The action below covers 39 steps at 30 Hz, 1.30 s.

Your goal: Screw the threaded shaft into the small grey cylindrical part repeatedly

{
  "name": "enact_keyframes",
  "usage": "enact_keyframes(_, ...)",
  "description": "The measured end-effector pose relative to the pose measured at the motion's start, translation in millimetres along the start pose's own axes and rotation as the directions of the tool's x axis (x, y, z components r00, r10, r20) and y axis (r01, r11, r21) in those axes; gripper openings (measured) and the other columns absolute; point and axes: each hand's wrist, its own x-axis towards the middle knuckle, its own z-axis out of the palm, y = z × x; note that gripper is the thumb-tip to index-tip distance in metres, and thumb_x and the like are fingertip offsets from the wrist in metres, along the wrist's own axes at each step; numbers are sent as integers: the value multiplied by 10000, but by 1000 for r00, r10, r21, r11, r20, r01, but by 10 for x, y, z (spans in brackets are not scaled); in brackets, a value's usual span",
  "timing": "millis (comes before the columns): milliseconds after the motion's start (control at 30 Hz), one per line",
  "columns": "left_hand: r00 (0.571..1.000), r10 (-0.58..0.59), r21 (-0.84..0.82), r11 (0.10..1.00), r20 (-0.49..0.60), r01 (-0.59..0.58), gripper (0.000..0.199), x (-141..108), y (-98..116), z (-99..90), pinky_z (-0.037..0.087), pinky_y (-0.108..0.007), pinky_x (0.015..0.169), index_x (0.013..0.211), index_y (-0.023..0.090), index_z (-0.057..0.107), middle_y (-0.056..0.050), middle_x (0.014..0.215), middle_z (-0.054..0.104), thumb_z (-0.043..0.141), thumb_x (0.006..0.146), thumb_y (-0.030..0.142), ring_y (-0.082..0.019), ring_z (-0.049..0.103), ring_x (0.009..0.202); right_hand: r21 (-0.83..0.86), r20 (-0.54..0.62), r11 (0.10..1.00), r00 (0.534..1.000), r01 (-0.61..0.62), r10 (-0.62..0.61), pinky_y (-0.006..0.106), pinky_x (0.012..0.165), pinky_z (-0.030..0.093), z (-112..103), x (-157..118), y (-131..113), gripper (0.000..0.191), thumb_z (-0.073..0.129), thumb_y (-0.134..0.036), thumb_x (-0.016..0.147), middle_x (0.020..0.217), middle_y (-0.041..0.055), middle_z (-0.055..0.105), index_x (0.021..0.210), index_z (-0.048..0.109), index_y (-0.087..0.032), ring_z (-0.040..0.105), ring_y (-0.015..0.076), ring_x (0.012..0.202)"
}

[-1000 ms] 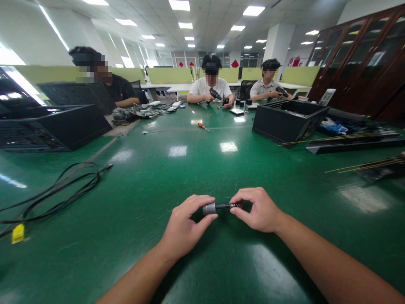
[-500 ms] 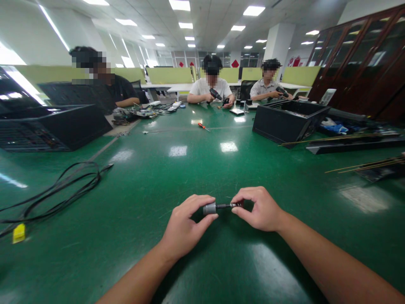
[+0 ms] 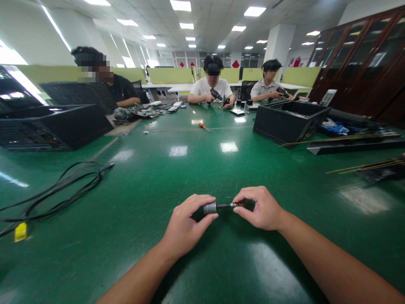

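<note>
My left hand [image 3: 183, 230] grips a short grey cylinder [image 3: 210, 208] between thumb and fingers. A thin dark shaft [image 3: 224, 206] runs out of the cylinder to the right, lying level a little above the green table. At the shaft's far end is a ridged, coil-like metal piece [image 3: 236, 204], pinched by the thumb and forefinger of my right hand [image 3: 261, 209]. Its right end is partly hidden by my fingers. Whether this coil-like piece is separate from the shaft, I cannot tell.
Black cables [image 3: 72, 185] with a yellow tag [image 3: 20, 232] lie left. Open black computer cases stand left [image 3: 76, 126] and right [image 3: 275, 122]. An orange screwdriver [image 3: 202, 126] lies ahead. Thin rods [image 3: 367, 165] jut in from the right. Three people sit across the table; two hold power drills.
My right hand has shifted very slightly right, and more of the coil-like piece shows beside my fingertips. My left hand keeps its grip on the grey cylinder.
</note>
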Motion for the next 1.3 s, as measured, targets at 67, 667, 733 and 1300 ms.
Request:
enact_keyframes(67,1000,-4,0,1000,3,4,277,-2,-6,1,558,-346,878,1124,225,689,-61,1046,737,729,850,218,-210,694,958,-2,6,1000,1000,-1,1,267,665,504,-2,1,2,49,685,-182,805,749,22,720,847,709,-189,672,158,666)
enact_keyframes(667,1000,-11,-9,1000,5,11,291,-8,-38,11,546,-341,896,1137,234,685,-50,1061,732,733,851,214,-201,684,974,-10,5,1000,1000,7,-7,266,668,514,-7,-8,39,41,689,-186,806,751,25,722,845,704,-191,678,162,673)
enact_keyframes(733,1000,-9,-9,1000,7,9,294,-10,-44,8,541,-337,901,1142,237,683,-46,1069,730,732,853,213,-199,682,982,-8,6,1000,1000,6,-6,266,668,511,-8,-8,37,44,689,-183,803,749,23,719,843,705,-191,675,160,670)
enact_keyframes(1300,993,-106,32,994,-59,108,258,27,-71,-48,533,-368,864,1100,236,707,-57,1010,714,724,847,286,-220,654,948,24,-28,1000,1000,10,-9,261,683,493,-14,-2,9,46,700,-170,795,754,24,710,840,707,-173,666,151,678)
